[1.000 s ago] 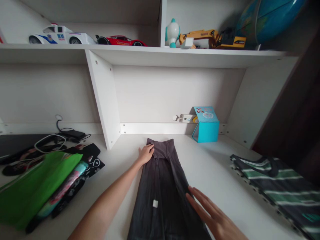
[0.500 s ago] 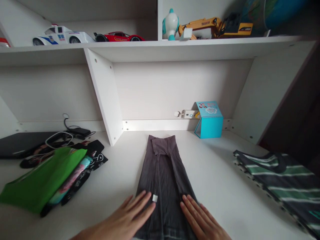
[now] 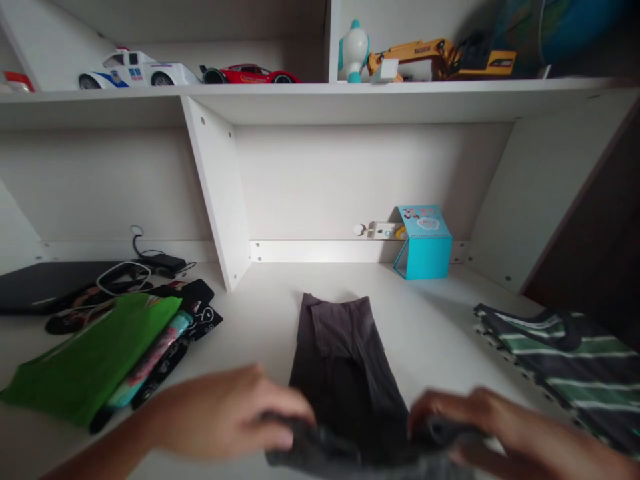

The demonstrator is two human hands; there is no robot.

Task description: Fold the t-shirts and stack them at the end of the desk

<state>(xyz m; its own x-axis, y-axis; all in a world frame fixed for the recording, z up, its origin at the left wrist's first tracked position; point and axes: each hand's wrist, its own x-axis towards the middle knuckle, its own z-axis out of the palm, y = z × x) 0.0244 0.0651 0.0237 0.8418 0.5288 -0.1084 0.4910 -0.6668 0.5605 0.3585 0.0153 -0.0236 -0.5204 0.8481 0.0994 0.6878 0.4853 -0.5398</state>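
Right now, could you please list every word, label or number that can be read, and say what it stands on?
None can be read.
White toy car: blue door marking, blurred.
Yellow toy excavator: dark lettering on the arm, too small.
Blue box: printed pictures on top, any words illegible.
Dark grey garment: no label showing.

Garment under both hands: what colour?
Plain dark grey garment, no pattern; the head view shows it, near end gripped by the left hand and right hand.
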